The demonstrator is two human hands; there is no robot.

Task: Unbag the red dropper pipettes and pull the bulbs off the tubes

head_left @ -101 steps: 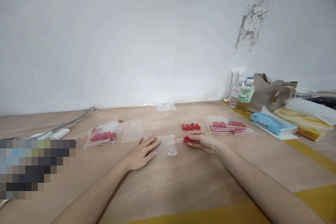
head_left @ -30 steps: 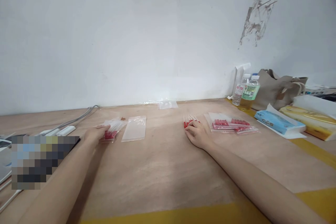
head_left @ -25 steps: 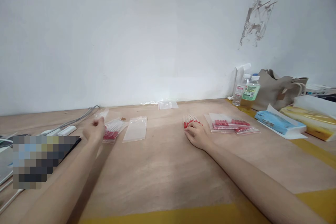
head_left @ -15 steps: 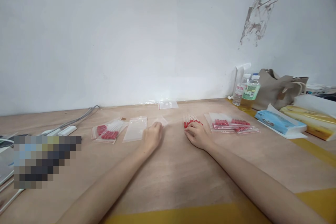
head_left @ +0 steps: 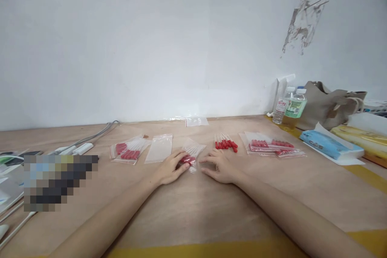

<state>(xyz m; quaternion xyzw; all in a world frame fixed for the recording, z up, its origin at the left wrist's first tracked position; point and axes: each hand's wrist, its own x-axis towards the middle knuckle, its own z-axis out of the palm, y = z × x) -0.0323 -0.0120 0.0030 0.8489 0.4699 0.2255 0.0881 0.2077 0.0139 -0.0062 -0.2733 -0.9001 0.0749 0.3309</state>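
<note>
Clear-plastic zip bag holding red-capped tubes, flat on the plywood table at centre, far end pointing toward the wall. Near end of the zip bag pinched by the left hand, thumb and fingertips closed on the film over the red caps; thumb contact partly hidden. Just to the right of it, the right hand: palm down, fingers spread apart, gripping nothing, fingertips close to the bag's edge, actual touch not discernible.

Judged good practice for handling such a bag:
- Keep the film pressed flat against the table with one hand.
- Pinch at the edge rather than across the tubes.
- Keep the caps gathered at one end.
- Work slowly, thin film being prone to slipping and creasing.

Both forearms extended forward and converging on the bag, wrists low, close to the table surface.

Loose tubes beyond the right hand. Filled bags farther right. Another filled pile and an empty bag on the left. All apart from both hands.
</note>
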